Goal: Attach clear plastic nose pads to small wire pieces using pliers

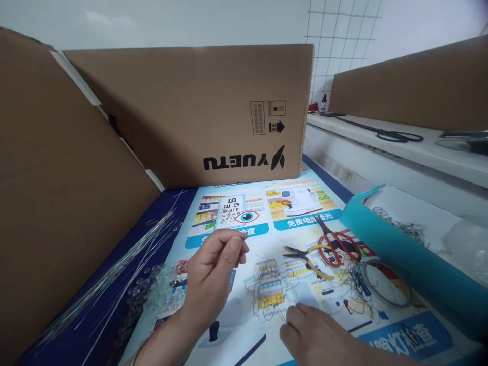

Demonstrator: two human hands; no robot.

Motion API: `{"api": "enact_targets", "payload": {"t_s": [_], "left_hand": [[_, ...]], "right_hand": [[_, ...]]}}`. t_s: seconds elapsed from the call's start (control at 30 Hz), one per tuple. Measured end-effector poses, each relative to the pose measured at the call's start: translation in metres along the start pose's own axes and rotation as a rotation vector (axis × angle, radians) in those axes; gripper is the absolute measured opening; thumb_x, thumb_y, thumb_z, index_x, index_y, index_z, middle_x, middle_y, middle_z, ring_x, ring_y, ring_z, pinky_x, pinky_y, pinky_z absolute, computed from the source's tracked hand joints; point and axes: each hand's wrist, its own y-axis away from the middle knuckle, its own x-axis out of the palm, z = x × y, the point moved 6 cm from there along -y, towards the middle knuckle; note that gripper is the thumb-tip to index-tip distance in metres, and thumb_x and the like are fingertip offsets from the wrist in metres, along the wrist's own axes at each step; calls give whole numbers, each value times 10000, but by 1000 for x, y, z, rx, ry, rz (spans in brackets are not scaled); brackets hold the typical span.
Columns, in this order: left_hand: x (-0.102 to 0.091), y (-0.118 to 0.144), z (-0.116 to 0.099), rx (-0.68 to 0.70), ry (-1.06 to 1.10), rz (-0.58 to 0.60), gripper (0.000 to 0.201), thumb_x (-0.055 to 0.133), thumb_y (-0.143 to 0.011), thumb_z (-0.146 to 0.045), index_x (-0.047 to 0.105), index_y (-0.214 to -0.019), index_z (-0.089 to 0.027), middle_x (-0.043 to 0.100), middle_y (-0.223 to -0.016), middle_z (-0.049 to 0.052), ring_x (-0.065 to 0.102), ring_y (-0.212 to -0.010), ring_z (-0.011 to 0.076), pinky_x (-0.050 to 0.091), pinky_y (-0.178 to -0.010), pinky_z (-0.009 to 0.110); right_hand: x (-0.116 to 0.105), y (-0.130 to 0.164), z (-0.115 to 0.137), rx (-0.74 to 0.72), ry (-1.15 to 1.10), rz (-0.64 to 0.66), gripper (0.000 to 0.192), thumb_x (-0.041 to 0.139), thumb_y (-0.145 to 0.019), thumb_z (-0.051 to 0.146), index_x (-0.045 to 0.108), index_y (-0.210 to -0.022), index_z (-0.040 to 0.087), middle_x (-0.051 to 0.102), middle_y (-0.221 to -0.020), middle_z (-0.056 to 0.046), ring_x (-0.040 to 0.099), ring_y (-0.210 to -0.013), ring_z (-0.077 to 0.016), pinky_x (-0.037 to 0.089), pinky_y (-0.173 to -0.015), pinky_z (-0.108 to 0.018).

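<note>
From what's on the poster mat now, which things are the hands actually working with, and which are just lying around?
In use:
left hand, fingers pinched
right hand on thin wire tangle
clear beads
straight wires

Lying about:
red scissors
yellow pliers
wire coil
teal box
cardboard box

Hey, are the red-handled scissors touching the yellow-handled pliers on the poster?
Touching. The head view shows the red-handled scissors lying across the yellow-handled pliers, handles overlapping with no gap.

Cardboard panels (198,112) fence a poster-covered table (267,213) below a plain white wall (171,23) and a wire grid (339,35).
</note>
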Motion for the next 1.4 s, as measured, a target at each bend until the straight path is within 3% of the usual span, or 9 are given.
{"api": "enact_targets", "payload": {"t_s": [0.13, 0.27, 0.37, 0.63, 0.87, 0.97, 1.1, 1.23, 1.4], "left_hand": [[4, 1, 0, -1, -37, 71, 103, 516, -850, -260, 594, -873, -197, 546, -678, -11, 494, -599, 103, 421, -549, 219], [4, 1, 5, -24, -86, 72, 90, 515, -851, -251, 584, -861, -194, 543, -684, -16, 489, -600, 95, 416, -549, 207], [4, -1, 9, -53, -168, 102, 77, 535, -836, -251, 579, -832, -188, 539, -677, -19, 485, -594, 93, 413, -551, 202], [27, -4, 4, 7, -426, 483, 118, 513, -833, -229, 573, -747, -174, 569, -697, -1, 499, -634, 111, 399, -584, 225], [34, 0, 6, 69, -524, 564, 90, 500, -843, -212, 556, -780, -180, 563, -715, -5, 496, -647, 112, 386, -597, 227], [37, 3, 6, 72, -578, 748, 49, 559, -814, -240, 552, -812, -192, 558, -763, -9, 500, -675, 117, 386, -610, 228], [38, 10, 1, 133, -741, 1001, 215, 692, -707, -250, 558, -872, -220, 544, -901, -4, 493, -842, 169, 375, -717, 270], [38, 16, 1, 170, -841, 1078, 246, 750, -644, -224, 559, -800, -217, 521, -899, -16, 467, -856, 178, 341, -729, 285], [40, 18, 8, 181, -894, 1069, 277, 757, -632, -224, 539, -803, -205, 510, -895, -10, 451, -851, 187, 326, -725, 296]], "right_hand": [[-24, 1, -26, 218, -282, 65, 178, 477, -720, 99, 588, -835, 178, 555, -815, -58, 501, -654, -166, 372, -556, -262], [-49, 4, -48, 330, -484, -121, 269, 405, -741, 76, 587, -904, 188, 539, -907, -62, 509, -817, -176, 408, -722, -278], [-50, 6, -54, 355, -526, -157, 256, 404, -742, 77, 588, -872, 199, 536, -897, -53, 504, -807, -173, 409, -722, -281], [-39, 4, -50, 321, -534, -155, 271, 400, -750, 68, 590, -901, 189, 532, -884, -52, 496, -797, -165, 383, -713, -268], [-22, -1, -19, 85, -183, 72, 197, 480, -736, 107, 568, -860, 233, 498, -830, -37, 422, -700, -178, 248, -589, -278], [-20, -2, -15, 68, -143, 61, 248, 501, -737, 116, 530, -944, 249, 493, -835, -33, 422, -720, -185, 226, -604, -285], [-19, -2, -16, 95, -153, 18, 332, 523, -741, 133, 491, -1047, 259, 492, -860, -29, 418, -719, -174, 216, -604, -278], [-15, -1, -17, 113, -171, 37, 359, 505, -759, 135, 469, -1093, 262, 507, -887, -29, 436, -745, -181, 245, -636, -284], [-14, -1, -18, 116, -217, 85, 361, 447, -780, 111, 471, -1114, 246, 529, -952, -43, 467, -810, -201, 301, -693, -312]]}}
